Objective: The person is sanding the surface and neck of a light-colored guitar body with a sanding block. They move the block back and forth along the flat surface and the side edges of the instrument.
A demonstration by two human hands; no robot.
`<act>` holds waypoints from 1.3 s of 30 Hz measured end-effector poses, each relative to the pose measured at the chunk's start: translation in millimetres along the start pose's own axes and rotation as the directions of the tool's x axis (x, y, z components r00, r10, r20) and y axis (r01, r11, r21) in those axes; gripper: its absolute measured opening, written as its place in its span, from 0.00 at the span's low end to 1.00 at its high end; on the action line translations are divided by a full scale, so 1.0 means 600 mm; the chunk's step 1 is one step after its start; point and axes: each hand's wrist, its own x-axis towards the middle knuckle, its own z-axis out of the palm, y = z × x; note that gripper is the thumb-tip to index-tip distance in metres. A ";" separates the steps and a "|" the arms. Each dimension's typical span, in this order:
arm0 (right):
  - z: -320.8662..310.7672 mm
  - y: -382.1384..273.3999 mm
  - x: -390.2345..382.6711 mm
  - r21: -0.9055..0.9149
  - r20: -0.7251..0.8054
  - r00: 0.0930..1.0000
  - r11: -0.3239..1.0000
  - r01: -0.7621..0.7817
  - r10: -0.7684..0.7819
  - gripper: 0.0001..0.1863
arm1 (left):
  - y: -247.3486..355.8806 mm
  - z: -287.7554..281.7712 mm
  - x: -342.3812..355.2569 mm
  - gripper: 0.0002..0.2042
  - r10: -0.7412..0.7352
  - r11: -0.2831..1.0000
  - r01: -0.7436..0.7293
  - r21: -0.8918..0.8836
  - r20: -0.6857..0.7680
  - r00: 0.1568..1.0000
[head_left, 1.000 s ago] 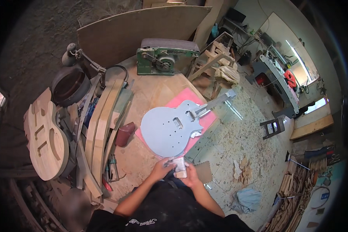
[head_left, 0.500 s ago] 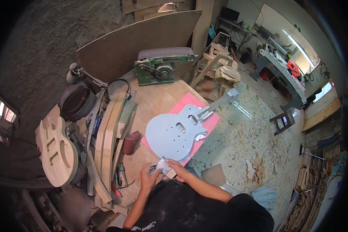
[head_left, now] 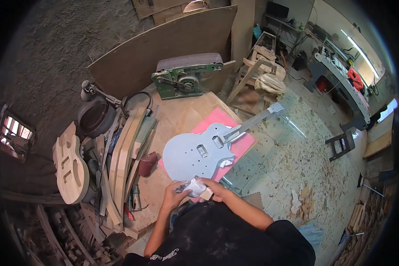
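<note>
At the table's near edge, both my hands are closed around a sanding block: a pale block (head_left: 206, 193) with a crumpled greyish-white sheet (head_left: 193, 185) against it. My left hand (head_left: 175, 195) pinches the sheet's left side. My right hand (head_left: 216, 189) grips the right end, thumb toward the top. Just beyond my hands lies a pale blue-grey electric guitar (head_left: 179, 153), flat, its neck (head_left: 251, 123) pointing to the far right. Pickup cavities and several small holes show in its top. Under it is a pink foam sheet (head_left: 243, 144).
Left of the guitar are a dark red block (head_left: 148, 164), stacked wood strips (head_left: 127, 146), clamps (head_left: 136, 197) and an unpainted guitar body (head_left: 71, 166). A green belt sander (head_left: 188, 80) stands at the table's back. Wooden stools (head_left: 257, 75) and a debris-strewn floor (head_left: 275, 155) lie to the right.
My hands have tilted the block and sheet, so more of the sheet's face shows. The whole view has shifted slightly; the guitar still lies on the foam.
</note>
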 end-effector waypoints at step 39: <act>-0.336 -0.149 0.015 -0.205 -0.161 0.975 0.961 -0.187 0.155 0.22 | -0.172 0.295 0.076 0.33 0.176 0.705 -0.024 0.708 -0.142 0.974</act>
